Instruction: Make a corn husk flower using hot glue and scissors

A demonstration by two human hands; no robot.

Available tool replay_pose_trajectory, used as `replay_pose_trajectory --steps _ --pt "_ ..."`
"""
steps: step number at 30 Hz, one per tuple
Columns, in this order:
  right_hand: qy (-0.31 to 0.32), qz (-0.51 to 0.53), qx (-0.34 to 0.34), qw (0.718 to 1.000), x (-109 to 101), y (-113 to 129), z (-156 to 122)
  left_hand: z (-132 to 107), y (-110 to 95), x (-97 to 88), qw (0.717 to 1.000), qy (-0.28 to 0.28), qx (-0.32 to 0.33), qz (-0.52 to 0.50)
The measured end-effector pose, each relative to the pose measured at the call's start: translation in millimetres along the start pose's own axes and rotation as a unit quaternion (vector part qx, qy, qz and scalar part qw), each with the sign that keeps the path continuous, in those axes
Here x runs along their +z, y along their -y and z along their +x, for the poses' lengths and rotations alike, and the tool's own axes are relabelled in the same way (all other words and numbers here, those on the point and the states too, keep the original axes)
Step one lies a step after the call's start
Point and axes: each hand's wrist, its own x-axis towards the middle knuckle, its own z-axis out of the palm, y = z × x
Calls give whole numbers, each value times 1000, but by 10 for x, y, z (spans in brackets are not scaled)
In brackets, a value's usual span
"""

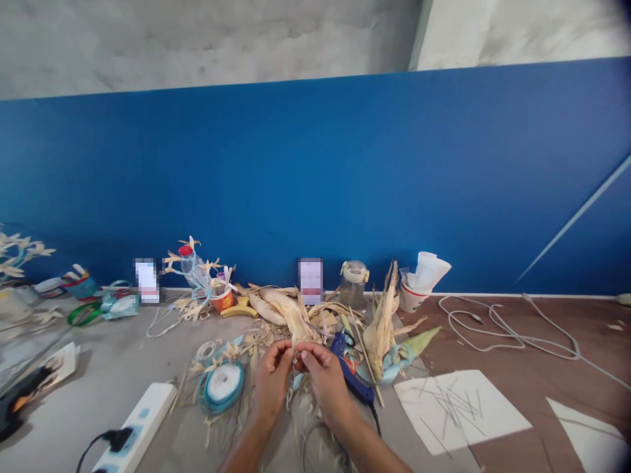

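Note:
My left hand (pixel 273 380) and my right hand (pixel 323 374) meet over the middle of the table, fingers pinched together on a small piece of dried corn husk (pixel 297 347). Both hands are closed on it, thumbs and fingertips touching. Right behind them lies a pile of dried corn husks (pixel 290 312). A blue glue gun (pixel 351 374) rests just right of my right hand. To the left of my left hand sits a teal ribbon spool (pixel 223 385).
A white power strip (pixel 140 420) with a black plug lies front left. White paper sheets (pixel 461 410) with thin sticks lie at the right, a white cable (pixel 503 328) beyond. A glass jar (pixel 353 282), cups (pixel 414 295) and a bottle (pixel 190 263) line the blue wall.

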Motion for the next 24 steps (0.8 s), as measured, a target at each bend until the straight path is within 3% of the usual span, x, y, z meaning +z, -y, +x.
replay_pose_trajectory --steps 6,12,18,24 --pt "14 -17 -25 999 32 -8 -31 -5 2 -16 1000 -8 11 26" --pt "36 -40 -39 998 8 -80 -48 -34 31 -25 992 -37 74 91" --pt "20 -80 -56 995 -3 -120 -81 -51 59 -8 975 -59 148 151" --pt "1 -92 -58 994 35 -100 -126 -71 -4 26 971 -70 170 151"
